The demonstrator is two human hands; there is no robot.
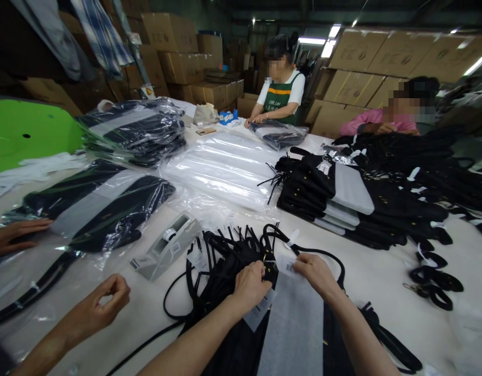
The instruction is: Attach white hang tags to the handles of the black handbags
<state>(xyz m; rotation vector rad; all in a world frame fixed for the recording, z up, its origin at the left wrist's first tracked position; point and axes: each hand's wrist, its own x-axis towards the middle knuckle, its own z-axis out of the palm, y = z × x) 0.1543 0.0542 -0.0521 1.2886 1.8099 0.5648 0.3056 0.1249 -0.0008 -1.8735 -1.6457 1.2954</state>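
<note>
Where the table [144, 313] stretches to the right of the dispenser [168, 245], the black bag [235, 266] lies on it, close by and partly nearer the wearer. The wearer's left hand [251, 283] rests at the bag's gold fittings, its fingers curled together; whether they grip anything is hidden, so one cannot tell. The wearer's right hand [313, 271], farther right of the dispenser, has thumb and fingers clamped on a white tag [285, 265]. Under the left hand hangs a label [259, 310], beside a pale strip [293, 318] running down the bag.

To the left of the dispenser lies a wrapped bag [107, 206]; a co-worker's hand [19, 236] touches its film, and that person's other hand [107, 298] hovers nearer the wearer than the dispenser, fingers curled in a loop. Beyond the dispenser, clear sleeves [225, 167] spread out, with a wrapped stack [134, 130] to their left. Well right of the dispenser sits a pile of black bags [307, 193]. Far behind the dispenser, a person in a green apron [280, 102] handles another wrapped bundle [280, 134].
</note>
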